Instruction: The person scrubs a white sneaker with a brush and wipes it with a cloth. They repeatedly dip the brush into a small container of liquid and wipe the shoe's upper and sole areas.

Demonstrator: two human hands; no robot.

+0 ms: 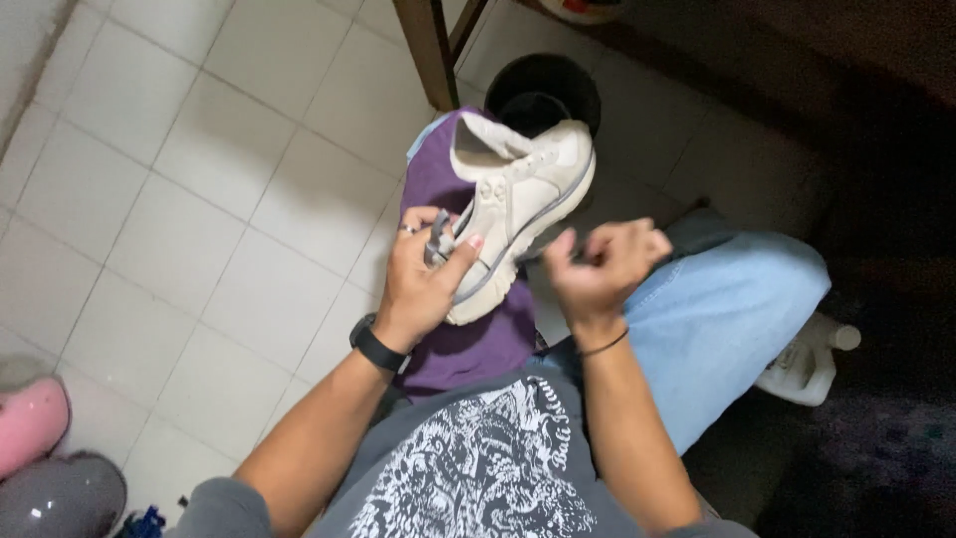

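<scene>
**poster1:** Closest to the lens is the grey printed shirt (478,468), taking up the bottom middle. Next biggest thing is the light blue jeans leg (717,309) on the right, then a purple cloth (468,344) draped over the lap. Floor's pale tile (199,199).

**poster2:** And the shoe?

**poster1:** White sneaker (518,204) sits on that purple cloth, heel end pointing away toward a black round bin (546,85), toe end near the wrists. Wooden furniture leg (430,50) just beside the bin.

**poster2:** What are the hands doing?

**poster1:** Left hand (423,274) is wrapped against the sneaker's side, thumb and fingers pinching a small grey bit (439,242), cloth or lace, can't tell which. Black watch (375,346) on that wrist. Right hand (602,264) is just beside the sneaker's sole edge, fingers curled in tight; it's blurred, so whether anything's in it, can't tell. Thin black band (602,346) on that wrist.

**poster2:** Anything else around?

**poster1:** White plastic bottle (807,364) on the floor by the knee, plus pink (30,423) and grey rounded things (60,498) at bottom left.
</scene>
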